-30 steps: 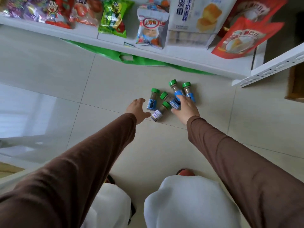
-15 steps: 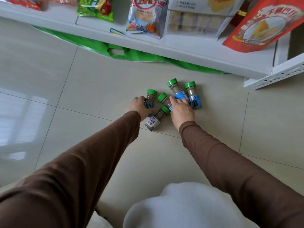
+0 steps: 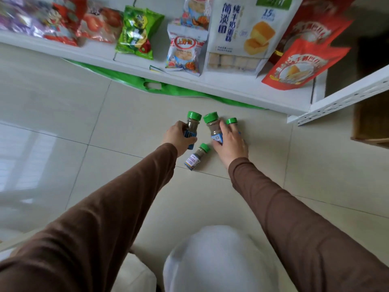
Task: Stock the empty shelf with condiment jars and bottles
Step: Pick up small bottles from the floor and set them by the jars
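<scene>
Small spice jars with green caps and blue labels are gathered on the tiled floor in front of a white shelf. My left hand [image 3: 179, 138] is shut on one jar [image 3: 192, 124], held upright off the floor. My right hand [image 3: 230, 142] grips a second jar [image 3: 213, 126] and covers most of a third jar [image 3: 232, 121], of which only the cap shows. Another jar [image 3: 196, 157] lies on its side on the floor between my hands, touched by neither.
The white bottom shelf [image 3: 242, 89] holds snack bags, among them a green bag [image 3: 136, 32] and a red pouch [image 3: 299, 64]. A green carrier bag [image 3: 151, 86] lies flat under the shelf edge. A perforated shelf bracket [image 3: 341, 100] juts out at right.
My left hand closed on a jar and lifted it. My right hand took hold of another jar and raised it. The view tilted up toward the shelf.
</scene>
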`<act>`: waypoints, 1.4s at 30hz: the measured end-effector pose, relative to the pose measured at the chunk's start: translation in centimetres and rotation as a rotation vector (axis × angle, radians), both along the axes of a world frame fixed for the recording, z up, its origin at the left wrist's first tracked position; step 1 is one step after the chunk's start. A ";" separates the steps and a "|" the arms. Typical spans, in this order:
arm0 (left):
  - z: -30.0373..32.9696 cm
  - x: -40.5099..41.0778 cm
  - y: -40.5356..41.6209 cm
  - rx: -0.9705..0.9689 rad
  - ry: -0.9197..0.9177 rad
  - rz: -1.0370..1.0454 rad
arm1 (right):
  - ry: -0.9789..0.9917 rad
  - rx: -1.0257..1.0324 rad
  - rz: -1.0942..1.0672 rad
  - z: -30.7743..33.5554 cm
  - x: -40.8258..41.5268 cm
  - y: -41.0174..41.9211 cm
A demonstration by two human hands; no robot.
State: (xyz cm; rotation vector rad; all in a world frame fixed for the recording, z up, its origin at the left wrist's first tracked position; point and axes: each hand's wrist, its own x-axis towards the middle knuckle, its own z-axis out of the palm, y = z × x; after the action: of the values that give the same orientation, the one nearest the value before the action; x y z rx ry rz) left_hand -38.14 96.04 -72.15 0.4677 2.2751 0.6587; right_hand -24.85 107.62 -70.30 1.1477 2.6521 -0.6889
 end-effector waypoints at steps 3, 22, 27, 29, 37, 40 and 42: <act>9.3 -0.3 -0.7 0.076 0.002 0.020 | 0.204 -0.140 -0.121 8.3 -0.4 -1.1; 72.8 -9.5 -9.3 0.626 0.112 0.124 | 0.890 -0.515 -0.122 70.8 -9.2 -7.5; 78.2 -13.1 -8.9 0.711 0.153 0.128 | 0.944 -0.540 -0.081 76.1 -13.2 -7.1; 79.2 -14.6 -8.1 0.714 0.163 0.130 | 0.964 -0.552 -0.082 77.1 -14.8 -6.4; 79.5 -21.3 -3.2 0.725 0.153 0.194 | 0.925 -0.566 -0.081 76.5 -22.2 -2.1; 78.8 -24.4 -1.8 0.721 0.151 0.211 | 0.936 -0.539 -0.062 76.1 -24.7 -1.2; 78.2 -26.7 -0.8 0.715 0.155 0.206 | 0.937 -0.530 -0.063 75.7 -26.3 -0.9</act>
State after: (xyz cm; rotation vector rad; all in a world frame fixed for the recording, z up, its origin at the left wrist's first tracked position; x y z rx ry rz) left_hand -64.87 95.20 6.07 0.6311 2.1934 1.6044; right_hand -51.19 106.77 5.42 0.8643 2.7175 -2.2182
